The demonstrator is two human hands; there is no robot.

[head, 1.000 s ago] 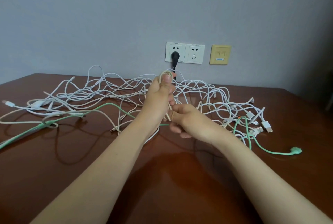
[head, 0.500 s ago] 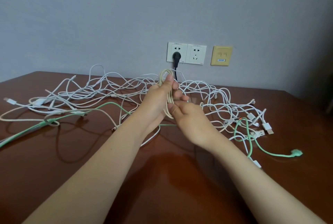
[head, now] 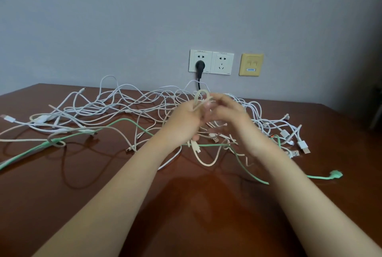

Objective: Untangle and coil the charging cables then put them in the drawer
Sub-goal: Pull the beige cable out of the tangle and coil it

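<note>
The left hand (head: 186, 118) is raised over the middle of the brown table (head: 186, 205), its fingers curled round a looped cream cable (head: 199, 96) whose loop stands above the thumb. The right hand (head: 229, 112) touches it from the right, too blurred to tell its grip. Tangled white cables (head: 115, 108) and a green cable (head: 124, 121) sprawl behind and to both sides, below a black plug (head: 199, 66) in the far wall socket (head: 222, 63)
</note>
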